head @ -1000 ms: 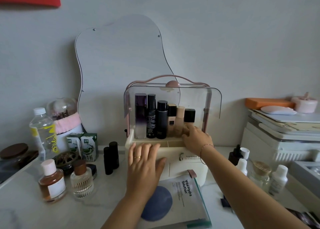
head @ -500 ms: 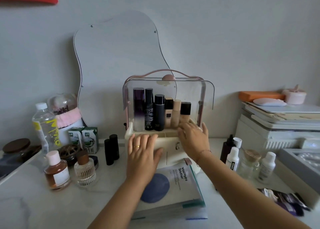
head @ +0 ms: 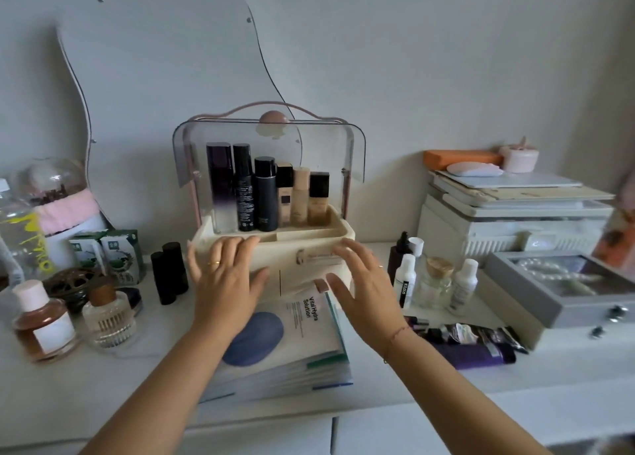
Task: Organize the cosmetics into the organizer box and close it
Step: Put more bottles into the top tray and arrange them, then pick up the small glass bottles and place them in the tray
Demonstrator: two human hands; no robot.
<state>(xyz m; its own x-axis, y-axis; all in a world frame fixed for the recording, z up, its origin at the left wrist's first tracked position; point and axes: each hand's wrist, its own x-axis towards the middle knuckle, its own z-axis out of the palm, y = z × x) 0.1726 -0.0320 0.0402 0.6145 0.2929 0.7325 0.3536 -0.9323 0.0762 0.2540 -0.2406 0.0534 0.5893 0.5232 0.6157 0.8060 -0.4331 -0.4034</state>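
Note:
A cream organizer box (head: 319, 239) with a pink handle and a clear lid (head: 354, 159) swung up stands at the middle of the counter. Inside stand several bottles (head: 266, 193) in a row, dark ones on the left, beige ones on the right. My left hand (head: 226, 276) rests flat on the box's front left, fingers apart. My right hand (head: 364, 282) hovers open in front of the box's right side, holding nothing. A stack of face mask packets (head: 292, 337) lies in front of the box, under my hands.
On the left stand two perfume bottles (head: 106, 317), two black tubes (head: 170, 272), small cartons and a water bottle. To the right are small white bottles (head: 405, 279), dark tubes (head: 474, 341) lying flat, a grey jewellery box (head: 567, 289) and stacked white cases. A wavy mirror leans behind.
My right hand came off the bottles in the box and dropped down to the box's front right. My left hand stayed on the front. The camera moved closer.

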